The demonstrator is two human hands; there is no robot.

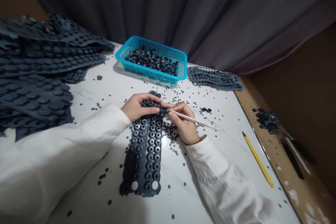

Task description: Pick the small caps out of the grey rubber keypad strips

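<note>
A long dark rubber strip (145, 154) studded with ring-shaped washers lies on the white table (215, 147), running away from me. My left hand (139, 106) lies across the strip's far end, fingers pressed flat on it. My right hand (185, 122) pinches a thin pale stick (195, 120), whose tip meets the strip's right edge beside my left fingertips. Small black punched-out discs (172, 133) are scattered around both hands.
A blue plastic basket (181, 59) holding several black rings stands at the back. A big heap of dark rubber sheets (34, 77) fills the left. Another sheet (215, 78) lies back right. A yellow pencil (258, 161) rests near the right edge, with loose rubber bits (266, 119) beyond.
</note>
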